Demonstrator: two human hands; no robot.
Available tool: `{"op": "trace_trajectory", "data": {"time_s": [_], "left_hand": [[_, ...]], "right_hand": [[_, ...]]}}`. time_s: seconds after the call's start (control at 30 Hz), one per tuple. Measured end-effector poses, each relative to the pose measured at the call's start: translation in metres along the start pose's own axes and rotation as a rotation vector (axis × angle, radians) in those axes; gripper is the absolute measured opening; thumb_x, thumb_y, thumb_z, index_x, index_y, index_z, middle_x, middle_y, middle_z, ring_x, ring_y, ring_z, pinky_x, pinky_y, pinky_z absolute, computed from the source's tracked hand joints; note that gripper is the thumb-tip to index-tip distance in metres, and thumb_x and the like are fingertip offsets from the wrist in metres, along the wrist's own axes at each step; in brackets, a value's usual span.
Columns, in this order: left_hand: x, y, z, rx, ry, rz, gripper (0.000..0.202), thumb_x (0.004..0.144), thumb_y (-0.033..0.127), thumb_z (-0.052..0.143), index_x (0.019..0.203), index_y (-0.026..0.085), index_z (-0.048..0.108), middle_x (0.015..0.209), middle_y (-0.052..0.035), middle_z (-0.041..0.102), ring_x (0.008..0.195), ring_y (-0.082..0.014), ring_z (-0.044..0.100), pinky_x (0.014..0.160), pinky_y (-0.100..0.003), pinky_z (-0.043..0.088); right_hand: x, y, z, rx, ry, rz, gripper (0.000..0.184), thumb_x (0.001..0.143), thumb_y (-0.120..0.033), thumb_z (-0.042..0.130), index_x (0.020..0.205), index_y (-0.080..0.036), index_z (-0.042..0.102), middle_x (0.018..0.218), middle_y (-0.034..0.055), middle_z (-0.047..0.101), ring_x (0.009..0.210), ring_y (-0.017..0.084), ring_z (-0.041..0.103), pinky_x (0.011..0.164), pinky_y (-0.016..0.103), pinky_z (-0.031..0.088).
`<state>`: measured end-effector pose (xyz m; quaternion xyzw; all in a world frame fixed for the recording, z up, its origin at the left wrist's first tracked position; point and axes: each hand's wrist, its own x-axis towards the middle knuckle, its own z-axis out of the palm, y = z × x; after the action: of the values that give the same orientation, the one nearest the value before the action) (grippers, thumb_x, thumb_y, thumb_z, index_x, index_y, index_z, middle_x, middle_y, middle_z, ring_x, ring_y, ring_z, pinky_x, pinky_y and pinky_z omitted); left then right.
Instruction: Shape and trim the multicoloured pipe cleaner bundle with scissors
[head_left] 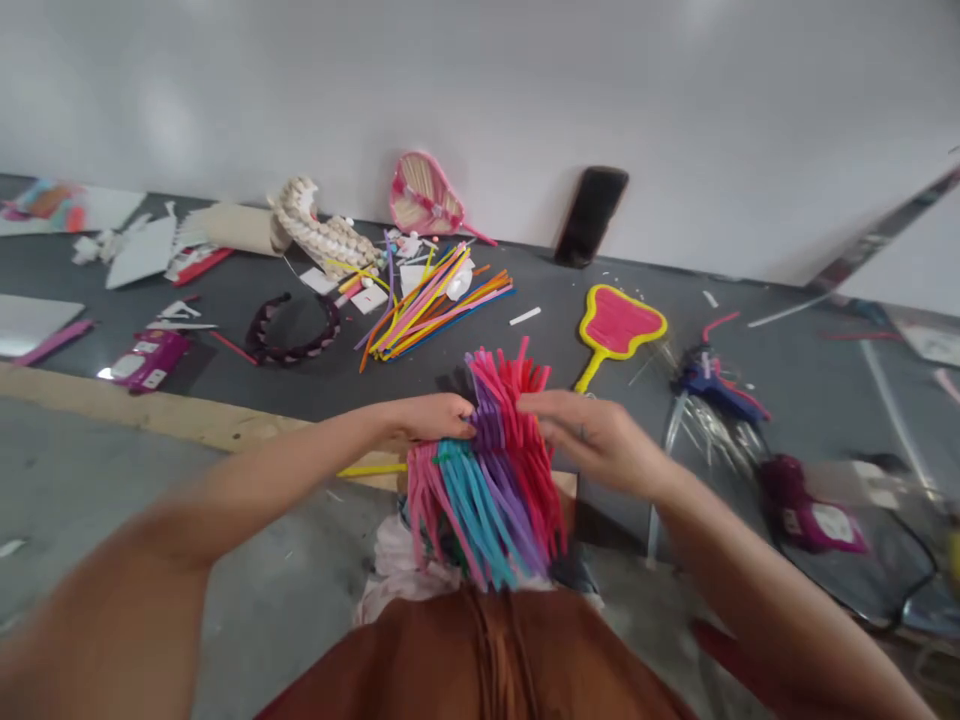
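A thick bundle of pipe cleaners (491, 480) in pink, blue, purple and red stands between my hands, over my lap. My left hand (431, 415) grips its left side with the fingers curled round the stems. My right hand (592, 435) closes on the right side near the red and pink tips. The lower ends hang down toward a white cloth (397, 570) and my brown skirt (480, 660).
On the dark mat (795, 360) lie a loose pile of pipe cleaners (431, 300), a yellow-rimmed pink paddle (615, 325), a dark braided headband (292, 330), a blue glue gun (709, 380), magenta packets (146, 360) and a phone (590, 215) leaning on the wall.
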<state>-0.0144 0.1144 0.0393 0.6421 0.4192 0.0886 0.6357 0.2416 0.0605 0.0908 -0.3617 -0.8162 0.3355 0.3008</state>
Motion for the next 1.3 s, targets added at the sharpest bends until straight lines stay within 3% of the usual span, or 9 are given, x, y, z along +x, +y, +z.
{"op": "trace_trajectory", "data": {"time_s": [0.17, 0.23, 0.37, 0.47, 0.57, 0.73, 0.9, 1.03, 1.3], "left_hand": [[0.0, 0.004, 0.002, 0.26, 0.181, 0.057, 0.013, 0.063, 0.027, 0.079, 0.067, 0.022, 0.067, 0.064, 0.0006, 0.066, 0.07, -0.021, 0.064, 0.073, -0.027, 0.046], [-0.013, 0.003, 0.019, 0.353, 0.298, 0.107, 0.021, 0.075, 0.029, 0.071, 0.094, 0.02, 0.072, 0.1, -0.0105, 0.073, 0.105, -0.0309, 0.064, 0.097, -0.037, 0.043], [-0.046, -0.017, 0.071, 0.836, 0.413, 0.355, 0.065, 0.095, 0.055, 0.048, 0.141, 0.01, 0.05, 0.151, -0.0233, 0.046, 0.146, -0.0366, 0.034, 0.12, -0.054, 0.013], [-0.057, -0.041, 0.098, 1.077, 0.423, 0.437, 0.086, 0.089, 0.073, 0.041, 0.149, 0.011, 0.041, 0.153, -0.0233, 0.044, 0.148, -0.0369, 0.03, 0.12, -0.058, 0.004], [-0.056, -0.057, 0.103, 1.15, 0.439, 0.544, 0.08, 0.086, 0.076, 0.044, 0.146, 0.024, 0.048, 0.152, -0.0138, 0.049, 0.149, -0.0373, 0.025, 0.118, -0.064, -0.002], [-0.053, -0.058, 0.096, 1.155, 0.403, 0.624, 0.067, 0.088, 0.068, 0.053, 0.147, 0.039, 0.044, 0.154, -0.0028, 0.048, 0.152, -0.0323, 0.016, 0.118, -0.066, -0.002], [-0.054, -0.054, 0.097, 1.175, 0.372, 0.576, 0.054, 0.094, 0.063, 0.047, 0.144, 0.043, 0.047, 0.156, 0.0036, 0.044, 0.152, -0.0301, 0.015, 0.121, -0.061, -0.002], [-0.051, -0.056, 0.098, 1.205, 0.321, 0.577, 0.049, 0.097, 0.06, 0.044, 0.14, 0.04, 0.053, 0.151, 0.0043, 0.05, 0.153, -0.0303, 0.011, 0.122, -0.06, -0.006], [-0.049, -0.057, 0.099, 1.217, 0.329, 0.57, 0.051, 0.097, 0.061, 0.042, 0.143, 0.039, 0.05, 0.161, 0.0037, 0.036, 0.148, -0.0286, 0.028, 0.123, -0.059, 0.003]], "right_hand": [[-0.019, 0.027, 0.062, -0.297, -0.442, -0.236, 0.061, 0.093, -0.052, 0.059, 0.148, -0.026, 0.049, 0.156, 0.01, 0.044, 0.151, 0.033, 0.026, 0.121, 0.059, 0.023], [-0.028, 0.034, 0.073, -0.371, -0.469, -0.243, 0.062, 0.094, -0.054, 0.056, 0.149, -0.029, 0.046, 0.157, 0.0084, 0.042, 0.152, 0.034, 0.022, 0.121, 0.06, 0.02], [-0.038, 0.041, 0.085, -0.42, -0.435, -0.236, 0.062, 0.092, -0.053, 0.059, 0.148, -0.03, 0.046, 0.157, 0.0094, 0.043, 0.152, 0.035, 0.02, 0.12, 0.063, 0.02], [-0.038, 0.04, 0.086, -0.387, -0.464, -0.19, 0.061, 0.091, -0.052, 0.061, 0.147, -0.029, 0.049, 0.154, 0.0105, 0.047, 0.153, 0.034, 0.019, 0.121, 0.063, 0.016], [-0.032, 0.04, 0.074, -0.247, -0.527, -0.128, 0.057, 0.092, -0.045, 0.06, 0.145, -0.025, 0.052, 0.158, 0.0119, 0.041, 0.154, 0.033, 0.013, 0.122, 0.062, 0.014], [-0.015, 0.046, 0.043, 0.1, -0.439, -0.089, 0.039, 0.099, -0.017, 0.041, 0.133, -0.02, 0.06, 0.147, 0.0128, 0.056, 0.146, 0.019, 0.038, 0.118, 0.048, 0.035], [-0.007, 0.052, 0.035, -0.106, -0.307, -0.243, 0.033, 0.087, -0.012, 0.052, 0.117, -0.013, 0.066, 0.125, 0.0164, 0.07, 0.13, 0.026, 0.058, 0.112, 0.051, 0.045], [0.007, 0.06, 0.03, -0.22, -0.331, -0.339, 0.038, 0.094, -0.01, 0.045, 0.129, -0.014, 0.06, 0.133, 0.0142, 0.066, 0.138, 0.022, 0.05, 0.115, 0.047, 0.042], [0.039, 0.094, 0.028, -0.274, -0.703, -0.379, 0.08, 0.096, -0.056, 0.05, 0.153, -0.004, 0.031, 0.158, 0.0197, 0.037, 0.152, 0.024, 0.022, 0.126, 0.044, 0.018]]}}
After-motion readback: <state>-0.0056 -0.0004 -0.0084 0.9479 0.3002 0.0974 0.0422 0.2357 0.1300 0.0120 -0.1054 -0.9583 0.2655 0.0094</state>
